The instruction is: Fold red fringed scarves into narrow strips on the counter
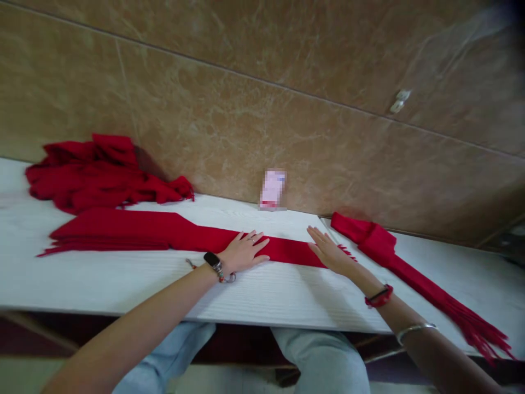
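Observation:
A long red scarf (205,235) lies flattened into a narrow strip on the white table (143,279), with a wider, layered stack of red cloth at its left end. Resting on the strip's middle, my left hand (245,251) is flat with its fingers spread. My right hand (331,253) lies toward the strip's right end, fingers stretched out, beside a bit of red fringe. Both palms face down, and neither hand grips the cloth. What lies under the palms is hidden.
A crumpled heap of red scarves (94,175) sits at the back left against the brown marbled wall (205,120). On the right lies another folded red scarf (410,271) with fringe at the front edge. A blurred pinkish item (273,189) leans on the wall.

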A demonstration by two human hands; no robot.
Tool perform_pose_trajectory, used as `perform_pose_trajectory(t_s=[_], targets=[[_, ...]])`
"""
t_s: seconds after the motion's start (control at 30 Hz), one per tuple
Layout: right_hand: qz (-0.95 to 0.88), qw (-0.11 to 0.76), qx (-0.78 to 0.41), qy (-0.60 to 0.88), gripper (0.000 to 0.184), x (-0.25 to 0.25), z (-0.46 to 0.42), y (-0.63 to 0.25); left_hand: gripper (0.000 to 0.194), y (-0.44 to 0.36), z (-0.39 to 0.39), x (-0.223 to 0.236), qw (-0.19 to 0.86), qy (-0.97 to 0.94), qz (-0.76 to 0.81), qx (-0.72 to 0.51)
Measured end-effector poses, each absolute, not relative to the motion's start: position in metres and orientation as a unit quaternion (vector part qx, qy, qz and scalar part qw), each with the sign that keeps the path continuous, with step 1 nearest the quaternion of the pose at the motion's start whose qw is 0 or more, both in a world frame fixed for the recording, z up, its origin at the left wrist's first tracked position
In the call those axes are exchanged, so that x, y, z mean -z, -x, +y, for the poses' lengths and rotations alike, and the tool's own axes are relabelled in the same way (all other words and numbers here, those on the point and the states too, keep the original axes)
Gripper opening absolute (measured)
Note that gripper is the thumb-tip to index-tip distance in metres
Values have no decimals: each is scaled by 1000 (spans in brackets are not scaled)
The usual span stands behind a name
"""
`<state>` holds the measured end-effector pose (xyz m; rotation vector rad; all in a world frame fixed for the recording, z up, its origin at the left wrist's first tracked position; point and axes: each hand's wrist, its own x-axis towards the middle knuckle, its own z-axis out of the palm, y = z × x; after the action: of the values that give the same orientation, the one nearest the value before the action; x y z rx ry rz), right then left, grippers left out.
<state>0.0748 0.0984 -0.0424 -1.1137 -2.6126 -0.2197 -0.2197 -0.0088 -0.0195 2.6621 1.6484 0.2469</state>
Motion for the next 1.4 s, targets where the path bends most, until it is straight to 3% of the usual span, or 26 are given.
perform_pose_trajectory(t_s=[0.23,0.47,0.7,0.93,1.4], targets=[[-951,170,-12,257,54,44,79,55,55,247,-16,13,6,-764,644,-38],[-952,140,-16,273,53,60,77,53,54,252,-14,15,60,-744,665,-13],[-958,159,-27,236,50,44,69,53,58,268,-15,-1,98,-729,677,25],[-978,182,-31,97,42,29,47,58,47,341,-37,-31,-64,-770,632,58],[-972,209,106,32,32,38,55,57,22,388,-79,-19,-170,-828,529,75]])
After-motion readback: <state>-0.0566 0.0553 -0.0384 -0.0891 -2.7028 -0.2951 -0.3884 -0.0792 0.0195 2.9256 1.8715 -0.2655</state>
